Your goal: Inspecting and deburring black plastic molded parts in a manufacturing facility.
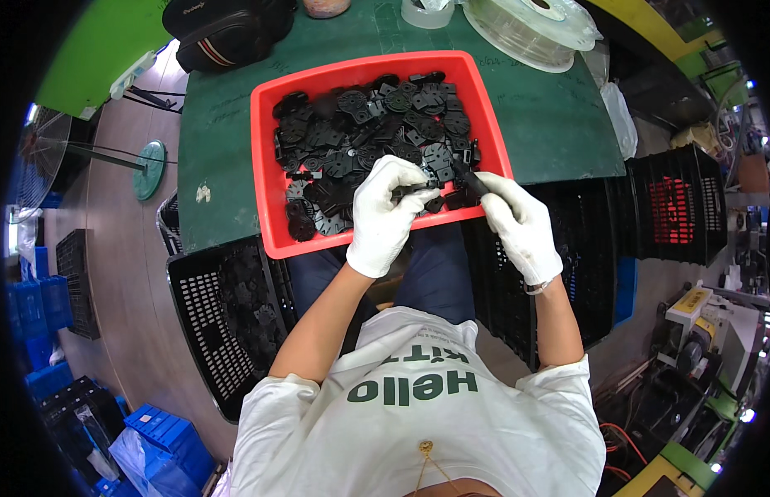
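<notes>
Wht tee; R hand w/ blk pc over bin.

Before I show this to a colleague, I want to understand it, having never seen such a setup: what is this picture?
No robot here, just a person. The single picture comes from a wide fisheye camera on their head, looking down, so straight edges bend toward the rim. On the green table sits a red tray holding many black parts; beyond it are a black bag and a clear spool. The white-gloved left hand pinches a small dark piece, too small to identify; the gloved right hand holds a long black piece.
</notes>
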Tool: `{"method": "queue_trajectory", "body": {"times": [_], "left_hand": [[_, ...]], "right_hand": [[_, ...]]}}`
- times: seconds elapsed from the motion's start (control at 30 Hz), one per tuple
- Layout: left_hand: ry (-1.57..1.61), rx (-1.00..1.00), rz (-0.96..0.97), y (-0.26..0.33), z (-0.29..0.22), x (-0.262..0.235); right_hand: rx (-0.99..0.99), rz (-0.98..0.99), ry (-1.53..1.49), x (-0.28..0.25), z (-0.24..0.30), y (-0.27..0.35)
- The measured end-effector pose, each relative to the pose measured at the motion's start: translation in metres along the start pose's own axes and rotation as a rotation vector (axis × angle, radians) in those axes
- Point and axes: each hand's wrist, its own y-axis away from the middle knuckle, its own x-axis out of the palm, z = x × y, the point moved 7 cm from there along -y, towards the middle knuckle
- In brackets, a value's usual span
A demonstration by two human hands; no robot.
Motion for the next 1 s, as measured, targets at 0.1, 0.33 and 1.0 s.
{"method": "queue_trajectory", "body": {"times": [0.1,0.33,1.0], "left_hand": [[-0.036,0.028,0.013,0.000,-0.001,0.000],[-0.066,0.064,0.062,-0.001,0.000,0.003],[0.281,-0.444,0.054,0.002,0.016,0.002]], "right_hand": [[-0.062,0.028,-0.134,0.013,0.010,-0.007],[-0.184,0.136,0.139,0.024,0.029,-0.026],[-0.313,-0.041,0.171,0.013,0.026,-0.027]]}}
